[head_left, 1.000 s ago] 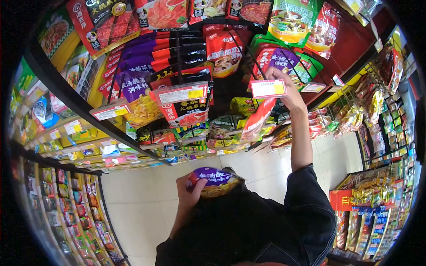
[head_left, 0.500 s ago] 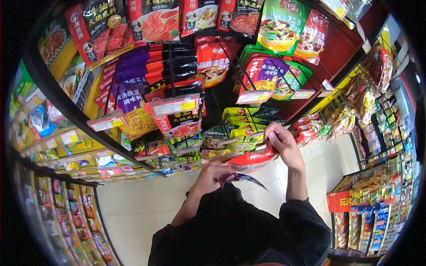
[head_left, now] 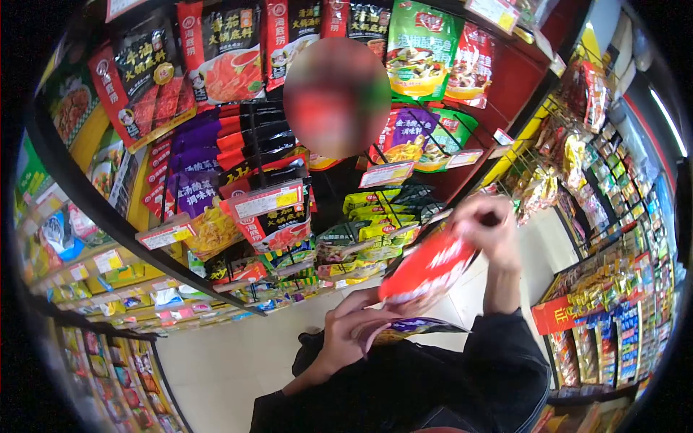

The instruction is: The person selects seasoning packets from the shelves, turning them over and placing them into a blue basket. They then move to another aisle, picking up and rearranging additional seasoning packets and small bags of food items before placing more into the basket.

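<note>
My right hand (head_left: pixel 487 227) is closed on the top end of a red seasoning packet (head_left: pixel 431 268), which slants down to the left. White lettering shows on its front, smeared by motion. The packet's lower end comes right up to the fingers of my left hand (head_left: pixel 348 328). That hand is closed round the end of a purple seasoning packet (head_left: pixel 417 327), seen nearly edge-on below the red one. In front of both hands, yellow-green packets (head_left: pixel 386 238) hang on the rack, with a tomato hotpot base packet (head_left: pixel 278 224) to their left.
Hanging soup-base packets fill the rack ahead, such as a green one (head_left: pixel 422 50) up high. A price tag (head_left: pixel 267 204) sticks out on a hook end. A red display box (head_left: pixel 559 317) stands right, shelves (head_left: pixel 108 368) stand lower left. A round blur hides part of the rack.
My right hand has moved right and turned the red packet from nearly flat to a slant with its front showing. My left hand still holds the purple packet. The view has shifted slightly.
</note>
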A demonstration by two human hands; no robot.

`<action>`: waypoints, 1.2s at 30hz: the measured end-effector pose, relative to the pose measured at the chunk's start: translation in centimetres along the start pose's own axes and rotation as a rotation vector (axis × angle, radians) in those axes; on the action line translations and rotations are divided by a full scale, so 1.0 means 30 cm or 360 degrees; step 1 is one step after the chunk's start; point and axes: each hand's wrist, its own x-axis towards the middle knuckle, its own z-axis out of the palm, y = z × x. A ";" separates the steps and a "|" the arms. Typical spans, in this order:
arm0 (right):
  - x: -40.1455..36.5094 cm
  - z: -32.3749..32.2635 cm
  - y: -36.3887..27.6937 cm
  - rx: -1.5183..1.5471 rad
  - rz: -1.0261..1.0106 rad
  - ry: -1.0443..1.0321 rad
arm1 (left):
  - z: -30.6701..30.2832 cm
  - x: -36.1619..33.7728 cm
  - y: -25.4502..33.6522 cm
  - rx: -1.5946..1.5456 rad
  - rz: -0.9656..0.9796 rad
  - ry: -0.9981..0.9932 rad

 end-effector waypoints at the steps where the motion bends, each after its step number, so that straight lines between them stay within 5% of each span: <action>1: 0.054 -0.045 -0.010 0.0122 0.0025 0.0121 | -0.025 -0.020 0.004 0.0147 -0.0040 -0.0037; 2: 0.125 -0.083 -0.027 0.0064 -0.0172 0.0287 | -0.031 -0.022 0.005 0.0109 -0.0103 0.0001; 4: 0.287 -0.123 -0.095 0.0274 -0.0029 0.0535 | -0.033 -0.025 0.008 0.0037 -0.0232 0.0082; 8: 0.507 -0.214 -0.115 0.0508 -0.0127 0.0345 | -0.008 -0.056 -0.032 0.0122 -0.0016 0.0047; 11: 0.581 -0.208 -0.119 0.0424 -0.0189 0.0410 | -0.008 -0.094 -0.056 0.0056 -0.0174 0.0131; 29: 0.734 -0.233 -0.060 0.0788 -0.0460 0.0618 | 0.041 -0.175 -0.080 0.0027 -0.0244 0.0137; 36: 0.703 -0.252 -0.085 0.0482 -0.0248 0.0737 | 0.057 -0.177 -0.082 -0.0033 -0.0302 0.0191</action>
